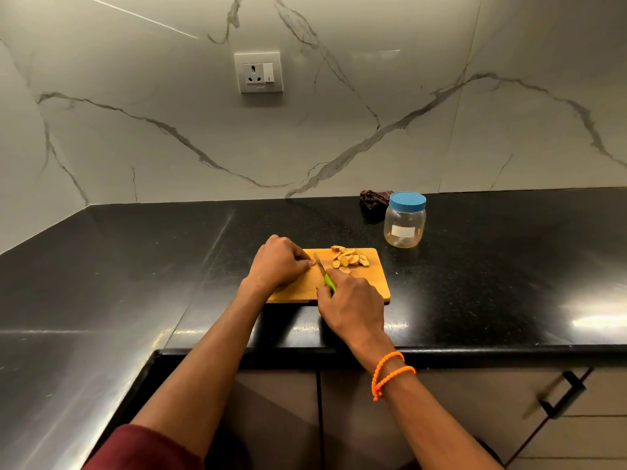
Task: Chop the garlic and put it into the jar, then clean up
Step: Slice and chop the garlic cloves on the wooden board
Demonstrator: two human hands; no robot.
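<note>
A wooden cutting board (369, 283) lies on the black counter. Several cut garlic pieces (349, 257) are heaped at its far right. My left hand (280, 261) pinches a small piece of garlic (311, 262) at the board's left side. My right hand (351, 307) grips the green handle of a small knife (320, 266). Its blade points away from me and sits right beside the pinched piece. A clear plastic jar (404, 222) with a blue lid on it stands behind the board to the right.
A dark crumpled cloth (373, 199) lies behind the jar by the marble wall. The black counter (135, 266) wraps round to my left in an L. A wall socket (258, 72) is above. Cabinet doors with a black handle (561, 395) are below the counter edge.
</note>
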